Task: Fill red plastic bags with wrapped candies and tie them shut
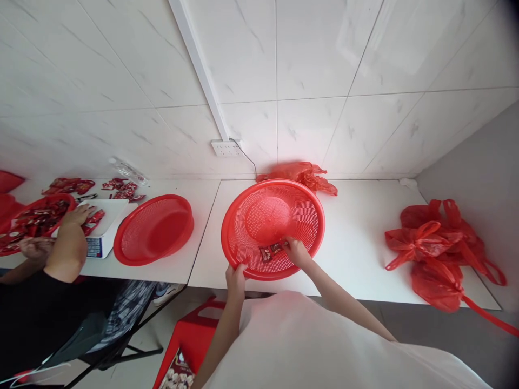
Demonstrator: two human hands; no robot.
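A large red mesh basket (268, 208) sits on the white table in front of me, its near rim tilted toward my body. My left hand (235, 278) grips that rim at the near left, fingers wrapped over the edge. Inside the basket, my right hand (295, 250) is closed at the lower right, its fingertips on a small dark red packet (276, 248). Another small packet (265, 254) lies just left of it on the mesh.
Red plastic bags (436, 243) are tied at the right; another bag (300, 173) lies behind the basket. At the left stand a second red basket (156, 229), a white scale (107, 216) and a person handling red packets (38, 219). A red stool (190, 332) is below.
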